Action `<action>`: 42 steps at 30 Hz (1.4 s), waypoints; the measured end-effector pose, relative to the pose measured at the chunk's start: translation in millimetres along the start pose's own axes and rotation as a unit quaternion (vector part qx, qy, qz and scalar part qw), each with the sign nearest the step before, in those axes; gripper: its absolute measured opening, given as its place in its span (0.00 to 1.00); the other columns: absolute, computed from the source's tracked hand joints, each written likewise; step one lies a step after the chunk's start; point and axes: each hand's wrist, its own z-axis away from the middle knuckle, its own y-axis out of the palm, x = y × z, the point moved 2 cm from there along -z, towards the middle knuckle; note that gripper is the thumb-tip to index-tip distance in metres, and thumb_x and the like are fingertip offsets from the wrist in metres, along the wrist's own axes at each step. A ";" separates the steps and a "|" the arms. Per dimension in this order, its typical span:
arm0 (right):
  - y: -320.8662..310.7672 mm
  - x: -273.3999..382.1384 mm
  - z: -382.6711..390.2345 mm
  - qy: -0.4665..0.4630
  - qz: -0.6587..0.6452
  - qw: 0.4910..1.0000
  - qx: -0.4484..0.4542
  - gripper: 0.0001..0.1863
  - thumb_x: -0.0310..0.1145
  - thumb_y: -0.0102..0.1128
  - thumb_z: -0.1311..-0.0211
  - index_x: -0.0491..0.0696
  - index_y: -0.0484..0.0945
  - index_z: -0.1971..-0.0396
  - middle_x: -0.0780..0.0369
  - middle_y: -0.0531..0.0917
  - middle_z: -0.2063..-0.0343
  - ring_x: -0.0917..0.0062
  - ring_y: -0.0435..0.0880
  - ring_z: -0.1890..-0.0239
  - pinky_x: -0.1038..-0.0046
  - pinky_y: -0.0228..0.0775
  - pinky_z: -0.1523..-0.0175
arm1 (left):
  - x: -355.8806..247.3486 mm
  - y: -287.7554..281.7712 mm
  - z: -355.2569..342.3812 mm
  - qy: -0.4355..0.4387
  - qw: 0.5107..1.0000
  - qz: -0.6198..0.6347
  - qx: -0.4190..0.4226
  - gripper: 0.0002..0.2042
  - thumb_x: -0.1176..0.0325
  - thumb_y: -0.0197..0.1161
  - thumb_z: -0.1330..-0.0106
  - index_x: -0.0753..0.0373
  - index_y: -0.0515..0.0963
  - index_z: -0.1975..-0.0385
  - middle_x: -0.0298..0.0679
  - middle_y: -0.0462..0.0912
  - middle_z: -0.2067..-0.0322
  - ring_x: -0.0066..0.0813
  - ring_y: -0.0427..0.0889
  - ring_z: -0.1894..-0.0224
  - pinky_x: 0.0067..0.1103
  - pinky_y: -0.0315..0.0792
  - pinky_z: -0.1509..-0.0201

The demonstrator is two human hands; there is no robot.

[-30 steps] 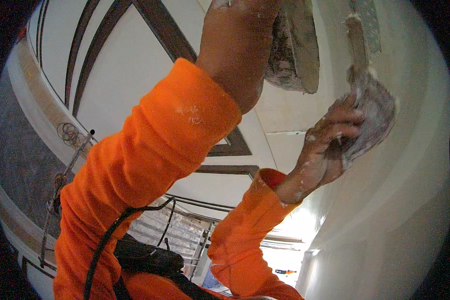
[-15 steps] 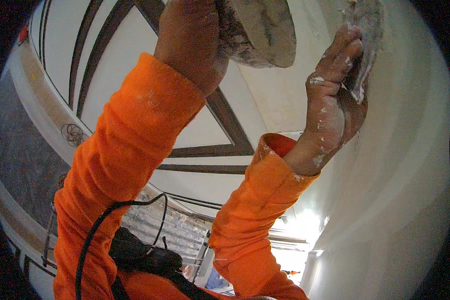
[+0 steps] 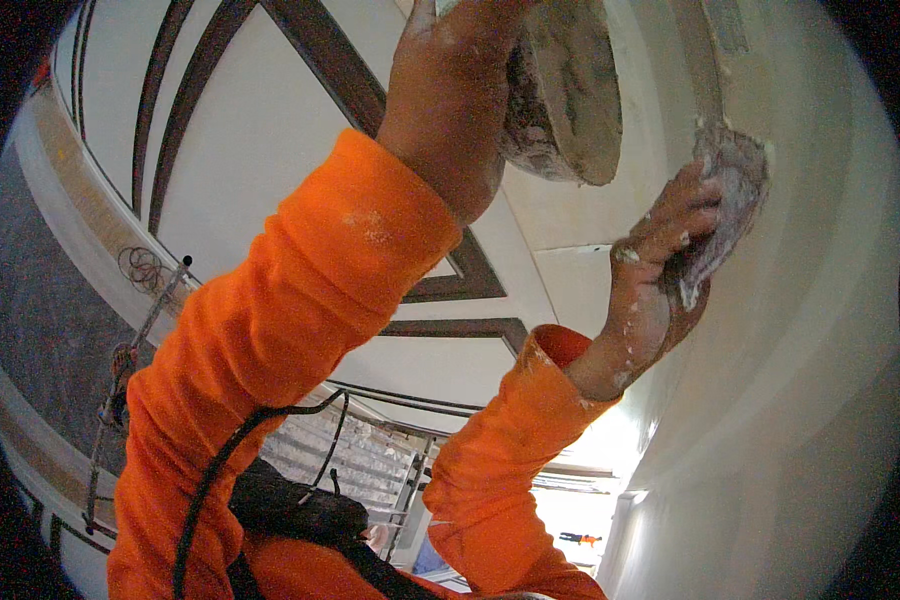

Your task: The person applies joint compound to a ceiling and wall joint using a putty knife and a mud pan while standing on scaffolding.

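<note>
Raised at the top middle, my left hand (image 3: 450,120) grips a grey bowl-like vessel (image 3: 575,90) caked with dried plaster; the fingers run partly out of view and its inside is hard to make out. To the right, my right hand (image 3: 650,280), spotted with white paste, is closed around a flat grey plaster-smeared piece (image 3: 738,185). That piece lies against the pale smooth wall surface (image 3: 790,370), where a damp-looking streak (image 3: 702,70) runs upward from it. I cannot tell its exact kind.
White panels with dark brown strips (image 3: 470,275) spread behind my arms. A black cable (image 3: 205,480) loops over my left forearm to a black pouch (image 3: 295,505). A metal pole (image 3: 145,330) stands at the left, near coiled wire (image 3: 140,265). Bright light enters at the lower right.
My right hand has moved down with the flat piece, showing more of its face and a streak above it. My left hand and the bowl have shifted right and slightly down.
</note>
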 end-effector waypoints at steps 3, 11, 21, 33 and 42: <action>48.1 30.4 -10.3 -0.005 0.001 1.000 -0.009 0.24 0.24 0.47 0.47 0.40 0.66 0.47 0.50 0.68 0.46 0.63 0.72 0.48 0.62 0.69 0.47 | -4.7 37.1 -21.0 -0.010 0.999 0.024 -0.022 0.36 0.46 0.56 0.45 0.68 0.57 0.45 0.50 0.69 0.57 0.41 0.74 0.56 0.34 0.72 0.57; 39.9 37.8 42.0 -0.076 0.041 0.996 0.018 0.27 0.22 0.49 0.47 0.44 0.62 0.43 0.51 0.65 0.44 0.63 0.72 0.47 0.60 0.68 0.45 | -8.9 57.4 -14.4 -0.112 0.992 0.011 -0.055 0.33 0.48 0.57 0.45 0.66 0.60 0.47 0.47 0.70 0.58 0.38 0.74 0.58 0.32 0.72 0.57; 81.0 28.5 -6.0 -0.079 -0.035 0.995 -0.046 0.31 0.24 0.40 0.41 0.42 0.45 0.37 0.50 0.48 0.37 0.56 0.53 0.36 0.57 0.54 0.36 | 22.7 22.1 -12.0 -0.012 0.994 0.101 0.046 0.30 0.48 0.55 0.42 0.64 0.60 0.47 0.47 0.71 0.56 0.39 0.75 0.56 0.33 0.73 0.55; 54.3 23.4 60.9 -0.101 0.093 0.991 0.002 0.30 0.23 0.44 0.44 0.41 0.50 0.40 0.46 0.54 0.40 0.53 0.59 0.40 0.55 0.59 0.40 | 14.1 41.4 2.6 -0.080 0.994 0.047 -0.056 0.32 0.47 0.55 0.43 0.65 0.60 0.46 0.48 0.70 0.54 0.41 0.73 0.53 0.35 0.72 0.52; 39.5 25.1 -23.1 -0.008 0.045 0.999 0.002 0.26 0.24 0.47 0.48 0.37 0.62 0.45 0.42 0.66 0.48 0.53 0.68 0.45 0.56 0.68 0.46 | 24.8 23.0 5.6 -0.035 0.996 0.067 -0.052 0.33 0.47 0.55 0.44 0.66 0.60 0.46 0.49 0.70 0.52 0.43 0.71 0.50 0.36 0.70 0.49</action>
